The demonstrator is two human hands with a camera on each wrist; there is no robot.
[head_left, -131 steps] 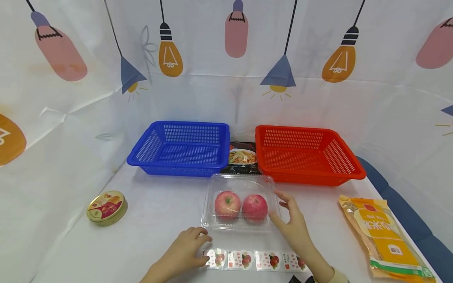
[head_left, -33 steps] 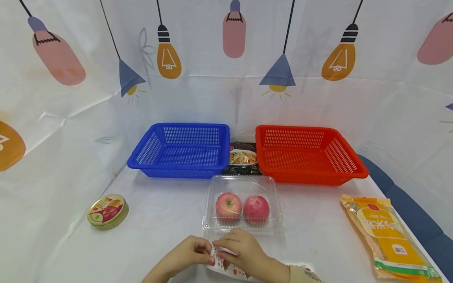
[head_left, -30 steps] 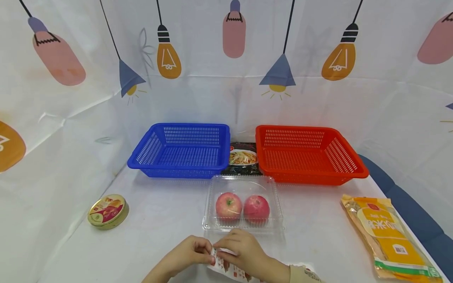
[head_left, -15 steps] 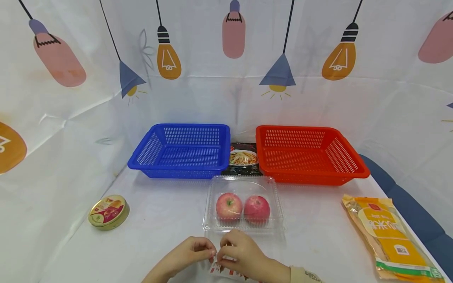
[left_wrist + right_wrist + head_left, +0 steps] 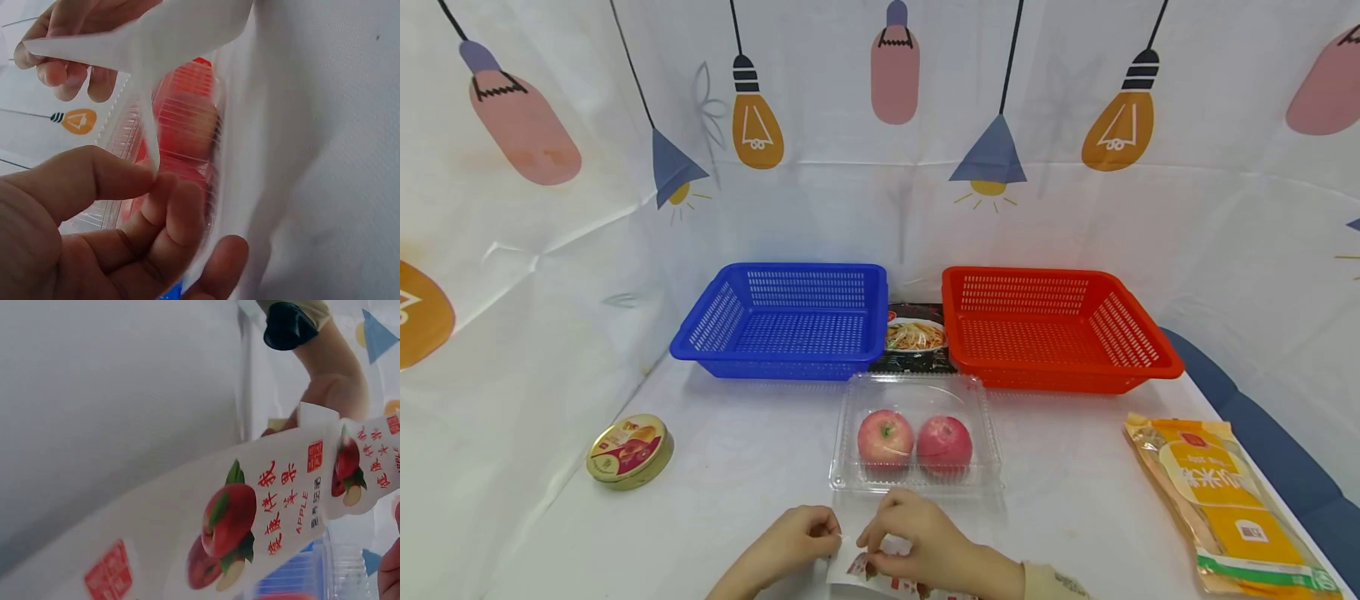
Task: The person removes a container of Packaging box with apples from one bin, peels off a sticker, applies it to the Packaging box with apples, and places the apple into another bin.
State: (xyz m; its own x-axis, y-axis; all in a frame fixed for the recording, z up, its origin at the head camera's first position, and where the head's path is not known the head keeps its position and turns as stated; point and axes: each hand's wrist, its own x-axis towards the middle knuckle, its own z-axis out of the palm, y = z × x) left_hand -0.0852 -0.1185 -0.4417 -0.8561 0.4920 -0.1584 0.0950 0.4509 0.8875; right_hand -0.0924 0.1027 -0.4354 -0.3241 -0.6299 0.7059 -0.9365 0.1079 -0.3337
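Note:
Near the table's front edge my left hand [image 5: 820, 529] and right hand [image 5: 895, 533] both pinch a white strip of apple stickers [image 5: 857, 568]. The strip's printed side [image 5: 262, 512] fills the right wrist view; its blank back [image 5: 156, 44] shows in the left wrist view, pinched between my left thumb and fingers [image 5: 169, 212], with right fingers [image 5: 62, 69] above. Just beyond my hands a clear plastic clamshell [image 5: 916, 400] holds two red apples [image 5: 885, 436] side by side.
A blue basket [image 5: 786, 321] and a red basket [image 5: 1052, 329] stand at the back, a dark noodle packet [image 5: 913, 333] between them. A round gold tin [image 5: 628, 440] lies at the left, an orange bag [image 5: 1221, 500] at the right.
My right hand left the clamshell and joined the left on the sticker strip, lifting its end off the table. In the last second the strip has been drawn slightly nearer to me.

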